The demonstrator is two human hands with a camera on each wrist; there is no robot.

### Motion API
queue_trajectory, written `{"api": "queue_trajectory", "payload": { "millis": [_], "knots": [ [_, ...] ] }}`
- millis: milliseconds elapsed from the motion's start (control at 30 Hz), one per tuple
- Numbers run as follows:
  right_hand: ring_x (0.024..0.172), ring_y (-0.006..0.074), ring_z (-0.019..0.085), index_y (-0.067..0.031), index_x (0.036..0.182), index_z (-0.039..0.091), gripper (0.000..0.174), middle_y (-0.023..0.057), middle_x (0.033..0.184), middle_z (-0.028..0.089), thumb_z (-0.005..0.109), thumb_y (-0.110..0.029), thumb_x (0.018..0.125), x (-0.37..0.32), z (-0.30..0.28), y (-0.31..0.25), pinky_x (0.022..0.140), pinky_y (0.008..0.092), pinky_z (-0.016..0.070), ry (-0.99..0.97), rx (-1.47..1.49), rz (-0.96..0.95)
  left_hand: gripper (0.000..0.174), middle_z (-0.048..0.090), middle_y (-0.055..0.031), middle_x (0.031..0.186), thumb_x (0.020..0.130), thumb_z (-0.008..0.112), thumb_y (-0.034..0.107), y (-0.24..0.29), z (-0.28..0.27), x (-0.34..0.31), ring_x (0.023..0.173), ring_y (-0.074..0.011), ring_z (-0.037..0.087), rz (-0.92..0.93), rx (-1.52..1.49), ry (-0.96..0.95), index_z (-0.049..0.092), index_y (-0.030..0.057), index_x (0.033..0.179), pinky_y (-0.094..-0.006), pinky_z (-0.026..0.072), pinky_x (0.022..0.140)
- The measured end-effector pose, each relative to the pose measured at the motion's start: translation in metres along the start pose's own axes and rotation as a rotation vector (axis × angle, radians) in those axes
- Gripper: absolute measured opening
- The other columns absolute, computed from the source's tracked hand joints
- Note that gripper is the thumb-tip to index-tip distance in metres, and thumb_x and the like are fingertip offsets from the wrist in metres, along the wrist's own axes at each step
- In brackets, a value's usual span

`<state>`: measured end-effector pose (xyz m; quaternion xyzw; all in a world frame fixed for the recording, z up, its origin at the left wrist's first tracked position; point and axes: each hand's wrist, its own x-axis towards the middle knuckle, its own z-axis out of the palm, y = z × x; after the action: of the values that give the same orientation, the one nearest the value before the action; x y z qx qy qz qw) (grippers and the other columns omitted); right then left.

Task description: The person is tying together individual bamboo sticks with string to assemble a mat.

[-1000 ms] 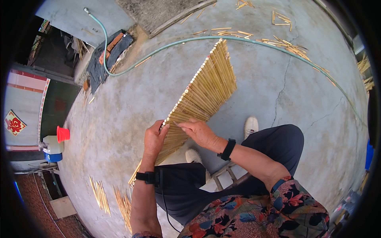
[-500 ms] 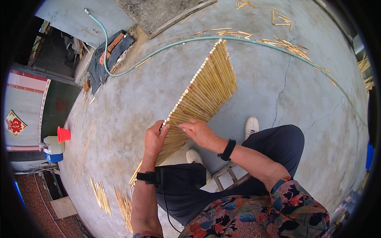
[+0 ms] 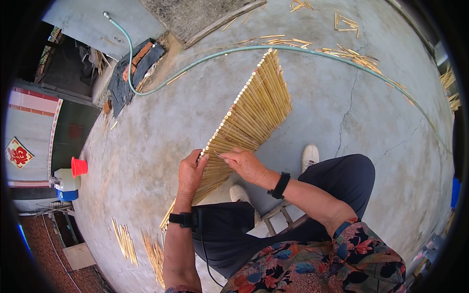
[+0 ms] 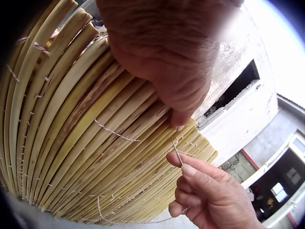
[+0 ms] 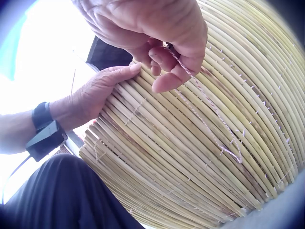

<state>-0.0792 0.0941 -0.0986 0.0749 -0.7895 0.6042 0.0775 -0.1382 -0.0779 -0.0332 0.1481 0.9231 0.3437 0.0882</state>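
A mat of straw-coloured stalks (image 3: pixel 249 107), stitched side by side with twisted thread, slants across the person's front. The left hand (image 3: pixel 190 171) grips its cut-end edge, the thumb (image 4: pixel 180 121) lying on the stalks and the other fingers hidden behind. Just right of it, the right hand (image 3: pixel 245 163) pinches a thin metal needle (image 4: pixel 177 151) between thumb and forefinger, its tip close to the stalks near the left thumb. A pinkish-white thread (image 5: pixel 209 105) runs from the right hand in a loop over the mat. Rows of small stitches (image 5: pixel 257 95) cross the stalks.
Loose stalks (image 3: pixel 124 241) lie on the concrete floor (image 3: pixel 141 141) at lower left, more (image 3: pixel 356 58) at the far side. A green hose (image 3: pixel 205 56) curves beyond the mat. A red bucket (image 3: pixel 79 167) stands left. The person's knees (image 3: pixel 351 176) are close below the hands.
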Motion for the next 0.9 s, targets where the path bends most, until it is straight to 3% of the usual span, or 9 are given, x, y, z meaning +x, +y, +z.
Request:
{"api": "queue_trajectory", "payload": {
  "millis": [467,533,667,767,900],
  "knots": [
    [0.079,0.031,0.058,-0.0024,0.103,0.062,0.02,0.0159,0.086,0.058,0.054,-0.008,0.086,-0.002,0.0,-0.008,0.07,0.0357,0.0471,0.007,-0.001,0.03,0.021,0.062,-0.0111,0.071,0.085,0.061,0.018,0.002,0.001,-0.005,0.061,-0.0123,0.055,0.04,0.042,0.034,0.06,0.002,0.1,-0.0279,0.0456,0.06],
    [0.079,0.0321,0.057,-0.0011,0.101,0.062,0.019,0.0163,0.086,0.058,0.054,-0.008,0.086,-0.002,-0.004,-0.015,0.07,0.0365,0.0468,-0.008,-0.019,0.032,0.022,0.063,-0.0171,0.076,0.083,0.062,0.02,0.007,0.0,-0.009,0.065,-0.028,0.063,0.037,0.088,0.044,0.06,0.0029,0.098,-0.0336,0.0485,0.06],
    [0.081,0.0379,0.056,0.0003,0.096,0.061,0.017,0.0196,0.086,0.057,0.053,-0.01,0.086,0.0,-0.011,-0.03,0.071,0.0426,0.0458,-0.036,-0.028,0.042,0.021,0.063,-0.0164,0.075,0.083,0.062,0.019,0.016,-0.002,-0.014,0.064,-0.0287,0.062,0.045,0.12,0.052,0.06,0.0035,0.097,-0.0349,0.0486,0.059],
    [0.08,0.038,0.056,0.0006,0.098,0.06,0.017,0.0199,0.087,0.057,0.052,-0.007,0.085,0.0,-0.011,-0.041,0.069,0.0424,0.0454,-0.035,-0.015,0.086,0.021,0.062,-0.0149,0.074,0.082,0.063,0.019,0.019,-0.005,-0.015,0.064,-0.0287,0.061,0.043,0.149,0.04,0.059,0.0044,0.096,-0.0361,0.0484,0.058],
    [0.078,0.0361,0.055,-0.0003,0.1,0.059,0.017,0.0184,0.085,0.055,0.053,-0.004,0.084,-0.026,-0.003,-0.033,0.067,0.0406,0.0446,0.042,0.033,0.049,0.022,0.061,-0.0135,0.078,0.081,0.064,0.017,0.026,0.008,-0.028,0.067,-0.0297,0.061,0.234,0.21,0.047,0.057,0.004,0.096,-0.038,0.0488,0.059]
  ]
}}
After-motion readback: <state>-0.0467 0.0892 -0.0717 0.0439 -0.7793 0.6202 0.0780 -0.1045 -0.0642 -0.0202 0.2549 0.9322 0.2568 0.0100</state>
